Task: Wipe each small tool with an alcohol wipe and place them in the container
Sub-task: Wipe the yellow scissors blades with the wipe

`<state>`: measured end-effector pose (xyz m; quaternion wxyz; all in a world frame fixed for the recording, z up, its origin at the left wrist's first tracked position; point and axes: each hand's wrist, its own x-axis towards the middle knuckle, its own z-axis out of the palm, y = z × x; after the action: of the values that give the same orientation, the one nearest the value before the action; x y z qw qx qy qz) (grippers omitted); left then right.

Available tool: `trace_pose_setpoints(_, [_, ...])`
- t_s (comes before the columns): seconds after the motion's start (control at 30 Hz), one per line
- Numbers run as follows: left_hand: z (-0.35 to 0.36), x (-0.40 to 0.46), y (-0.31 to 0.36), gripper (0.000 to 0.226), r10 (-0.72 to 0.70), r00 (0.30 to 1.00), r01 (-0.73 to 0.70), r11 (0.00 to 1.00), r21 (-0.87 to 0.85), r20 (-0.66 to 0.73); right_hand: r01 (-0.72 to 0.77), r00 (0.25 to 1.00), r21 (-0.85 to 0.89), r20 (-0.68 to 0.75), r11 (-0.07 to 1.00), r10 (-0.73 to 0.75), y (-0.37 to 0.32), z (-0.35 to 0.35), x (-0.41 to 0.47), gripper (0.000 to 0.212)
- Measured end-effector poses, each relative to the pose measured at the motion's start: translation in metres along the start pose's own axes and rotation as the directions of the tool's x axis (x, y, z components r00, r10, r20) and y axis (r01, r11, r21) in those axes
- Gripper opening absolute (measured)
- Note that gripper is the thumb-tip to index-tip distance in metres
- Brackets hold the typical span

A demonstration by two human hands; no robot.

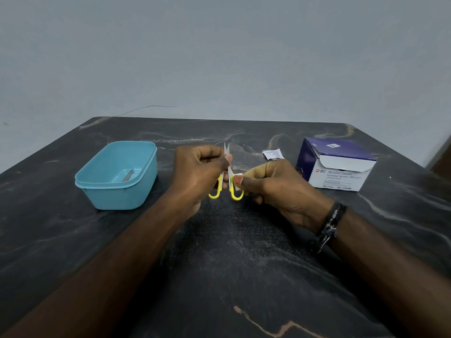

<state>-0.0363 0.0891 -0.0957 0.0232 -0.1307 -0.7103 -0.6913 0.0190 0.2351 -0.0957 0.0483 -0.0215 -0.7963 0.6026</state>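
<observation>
Container (117, 176) on the surface (231, 264), at the left, with one small tool (128, 176) lying inside on its floor. Swab box (338, 164) on the surface at the right, well apart from the container. Torn wrapper (272, 153) just left of the box, toward the far edge. Scissors (228, 175) between container and box, held above the surface by left hand (197, 172) and right hand (273, 186), points aimed at the far edge.

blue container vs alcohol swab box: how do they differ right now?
The blue container is a lidless plastic tub, open at the top, with one small metal tool lying inside; the alcohol swab box is printed cardboard in white and purple, its flap torn open, contents not visible. The container sits beside the left hand, the box beside the right hand. Both stand on the dark marble table.
</observation>
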Motion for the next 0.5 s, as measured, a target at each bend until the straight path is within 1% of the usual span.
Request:
trace_pose_setpoints(0.1, [0.0012, -0.0014, 0.0010, 0.011, 0.013, 1.000, -0.013, 1.000, -0.014, 0.024, -0.009, 1.000, -0.023, 0.018, 1.000, 0.009, -0.0018, 0.0006, -0.0009, 0.021])
trace_pose_setpoints(0.3, [-0.0027, 0.0048, 0.0002, 0.018, 0.001, 0.997, -0.007, 0.998, -0.065, -0.083, -0.008, 0.999, -0.039, 0.044, 0.999, 0.010, -0.0085, -0.0017, -0.0032, 0.028])
trace_pose_setpoints(0.37, [-0.0027, 0.0041, -0.0006, 0.017, 0.000, 0.997, -0.005, 0.998, -0.058, -0.073, -0.021, 0.998, -0.018, 0.056, 1.000, 0.022, -0.0083, -0.0016, -0.0035, 0.026])
trace_pose_setpoints(0.5, [0.0015, -0.0014, -0.0009, 0.014, -0.017, 1.000, 0.017, 0.998, -0.066, 0.003, -0.019, 0.999, 0.019, 0.041, 1.000, 0.018, -0.0061, -0.0014, -0.0035, 0.023])
